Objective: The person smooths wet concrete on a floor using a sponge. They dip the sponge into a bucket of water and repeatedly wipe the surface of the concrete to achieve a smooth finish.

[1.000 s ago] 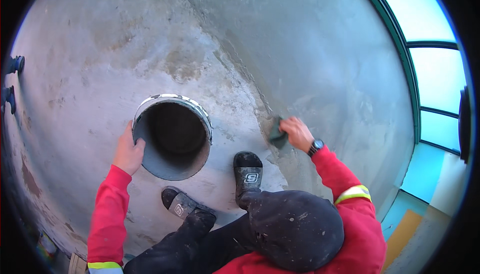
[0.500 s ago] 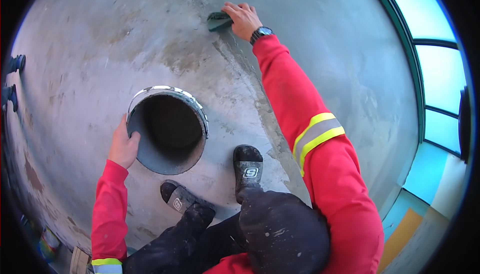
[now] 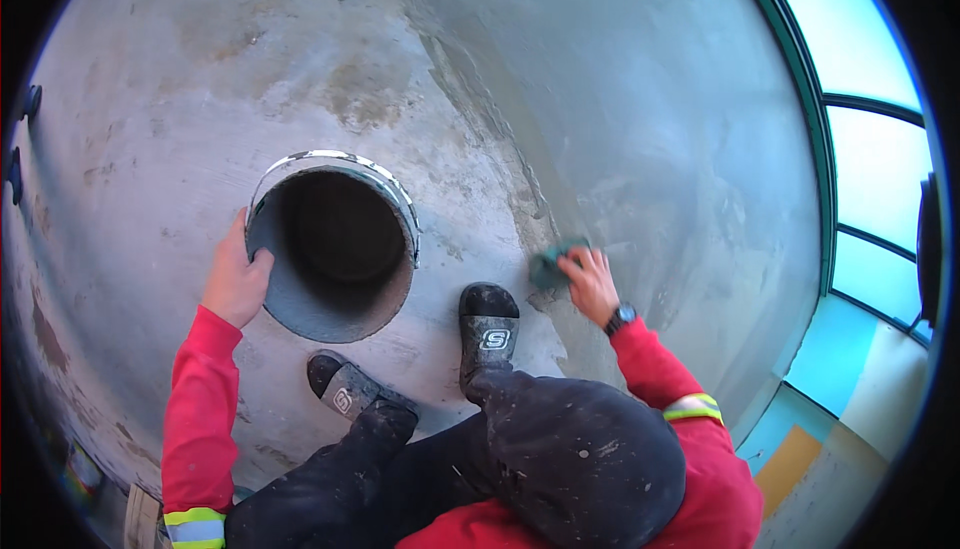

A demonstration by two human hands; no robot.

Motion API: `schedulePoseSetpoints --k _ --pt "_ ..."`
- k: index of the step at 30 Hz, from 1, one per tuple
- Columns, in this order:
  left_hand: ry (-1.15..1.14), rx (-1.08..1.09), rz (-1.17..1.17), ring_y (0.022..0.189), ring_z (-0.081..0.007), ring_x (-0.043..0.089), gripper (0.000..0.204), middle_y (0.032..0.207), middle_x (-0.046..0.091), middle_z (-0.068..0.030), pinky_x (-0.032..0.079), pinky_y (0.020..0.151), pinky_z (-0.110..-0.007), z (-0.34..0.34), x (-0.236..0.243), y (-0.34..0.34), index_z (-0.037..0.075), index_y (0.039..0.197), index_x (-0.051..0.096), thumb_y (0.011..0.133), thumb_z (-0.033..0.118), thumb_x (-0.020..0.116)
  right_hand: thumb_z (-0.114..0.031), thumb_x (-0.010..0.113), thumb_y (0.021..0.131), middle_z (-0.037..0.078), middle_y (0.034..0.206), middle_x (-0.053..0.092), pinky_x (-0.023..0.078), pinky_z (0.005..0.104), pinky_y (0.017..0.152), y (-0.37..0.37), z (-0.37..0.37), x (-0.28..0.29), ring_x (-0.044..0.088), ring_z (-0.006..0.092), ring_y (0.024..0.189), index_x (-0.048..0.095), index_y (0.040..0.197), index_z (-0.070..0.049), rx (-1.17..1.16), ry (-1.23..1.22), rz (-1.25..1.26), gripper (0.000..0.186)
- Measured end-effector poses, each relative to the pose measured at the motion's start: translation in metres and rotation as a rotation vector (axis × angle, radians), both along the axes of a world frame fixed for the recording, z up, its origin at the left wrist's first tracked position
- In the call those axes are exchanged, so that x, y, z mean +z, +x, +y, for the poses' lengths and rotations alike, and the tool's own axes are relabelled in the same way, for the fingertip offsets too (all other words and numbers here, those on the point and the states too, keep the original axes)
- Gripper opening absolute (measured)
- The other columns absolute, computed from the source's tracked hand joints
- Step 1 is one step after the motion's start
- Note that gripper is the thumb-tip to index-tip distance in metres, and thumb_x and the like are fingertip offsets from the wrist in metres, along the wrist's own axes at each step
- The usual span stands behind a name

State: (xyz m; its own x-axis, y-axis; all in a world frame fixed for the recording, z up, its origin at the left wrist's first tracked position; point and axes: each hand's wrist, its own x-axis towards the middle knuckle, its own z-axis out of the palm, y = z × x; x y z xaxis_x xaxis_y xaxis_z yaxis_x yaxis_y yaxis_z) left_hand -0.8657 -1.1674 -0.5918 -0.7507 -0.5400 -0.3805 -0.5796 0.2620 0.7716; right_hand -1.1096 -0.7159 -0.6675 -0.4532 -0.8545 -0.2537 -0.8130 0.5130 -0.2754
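My left hand [image 3: 237,279] grips the left rim of a grey, round bucket [image 3: 383,311], thumb over the inside of the edge and fingers outside. The bucket's mouth faces me, its inside is dark, and what is in it cannot be made out. White residue runs along its far rim. In my right hand [image 3: 592,287] is a green, hand-sized block [image 3: 548,267], slightly blurred, whose exact kind does not show. It is at the rough seam [image 3: 525,199] where the pale floor meets the smooth grey wall, right of my shoe.
My dark slip-on shoes [image 3: 489,327] stand close to the bucket on the stained concrete floor [image 3: 190,169]. The grey wall [image 3: 650,149] rises at right, below green-framed windows [image 3: 870,159]. Dark footwear [image 3: 14,177] shows at the left edge. A wooden piece [image 3: 140,517] lies lower left.
My right hand has drawn the green block from the far part of the seam back toward me, to beside my right shoe. The left hand keeps its hold on the bucket.
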Motion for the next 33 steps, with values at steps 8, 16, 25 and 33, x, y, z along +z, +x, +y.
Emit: schedulePoseSetpoints --k 8,16,25,33 --pt "-0.063 -0.007 -0.029 0.102 -0.0311 0.06 0.051 0.108 0.061 -0.0242 0.043 0.091 -0.034 -0.002 0.0 0.004 -0.008 0.129 0.041 0.079 0.0 0.045 -0.004 0.06 0.063 0.008 0.096 0.057 0.042 0.0399 0.08 0.011 0.025 0.043 0.054 0.0287 0.096 0.065 0.094 -0.009 0.032 0.353 -0.185 0.031" --pt "-0.067 0.043 -0.082 0.099 -0.0345 0.062 0.051 0.104 0.062 -0.0268 0.045 0.089 -0.035 0.001 0.001 0.005 -0.009 0.129 0.042 0.08 0.004 0.048 -0.007 0.057 0.067 0.012 0.087 0.059 0.048 0.0434 0.076 -0.113 -0.214 -0.028 0.056 0.0321 0.089 0.064 0.08 -0.007 0.166 -0.176 0.078 0.014" --pt "-0.033 0.055 -0.108 0.105 -0.0382 0.058 0.054 0.111 0.059 -0.0286 0.042 0.093 -0.036 0.004 0.005 -0.001 -0.008 0.131 0.04 0.079 0.005 0.047 -0.004 0.056 0.068 0.011 0.103 0.06 0.046 0.0448 0.084 -0.19 -0.391 -0.019 0.054 0.0353 0.1 0.063 0.102 -0.012 0.142 -0.579 0.305 0.035" --pt "-0.026 0.054 -0.052 0.112 -0.0355 0.056 0.054 0.117 0.058 -0.0272 0.04 0.097 -0.035 -0.001 0.002 0.009 -0.011 0.131 0.038 0.08 0.003 0.046 0.007 0.051 0.065 0.011 0.119 0.055 0.042 0.0426 0.089 -0.114 -0.241 -0.045 0.049 0.0336 0.102 0.056 0.119 -0.009 0.229 -0.366 0.133 0.057"
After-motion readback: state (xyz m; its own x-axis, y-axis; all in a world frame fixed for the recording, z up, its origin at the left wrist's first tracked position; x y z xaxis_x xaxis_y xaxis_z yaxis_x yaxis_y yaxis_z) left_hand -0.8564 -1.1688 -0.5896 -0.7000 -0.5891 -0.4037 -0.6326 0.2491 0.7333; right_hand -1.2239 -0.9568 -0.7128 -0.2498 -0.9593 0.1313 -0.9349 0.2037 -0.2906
